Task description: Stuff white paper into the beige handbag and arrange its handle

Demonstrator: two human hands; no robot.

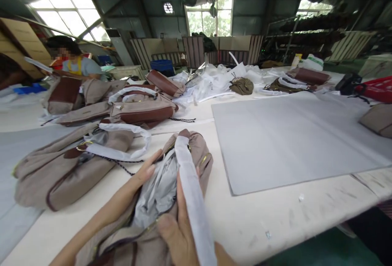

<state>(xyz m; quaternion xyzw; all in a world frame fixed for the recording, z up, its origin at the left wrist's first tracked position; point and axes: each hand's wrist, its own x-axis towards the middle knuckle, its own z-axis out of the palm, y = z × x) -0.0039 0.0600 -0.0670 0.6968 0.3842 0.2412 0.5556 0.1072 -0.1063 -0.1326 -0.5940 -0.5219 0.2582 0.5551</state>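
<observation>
A taupe bag [202,147] lies unzipped before me, with grey-white lining or stuffing [159,184] showing in its mouth. Its handle is wrapped in white paper [191,192] and runs along the right side of the opening. My left hand [147,172] holds the left edge of the mouth, its fingertips partly hidden by the fabric. On the right edge, my right hand [180,227] grips the bag beside the wrapped handle, thumb toward the opening and one finger stretched along the rim. The handle covers part of that hand.
Another taupe bag [76,176] with a wrapped handle lies at left. Behind it several brown-trimmed bags [143,108] are piled. Grey sheets [294,139] cover the table's right side. White wrapping [211,80] is heaped at the back. A person [82,65] sits at the far left.
</observation>
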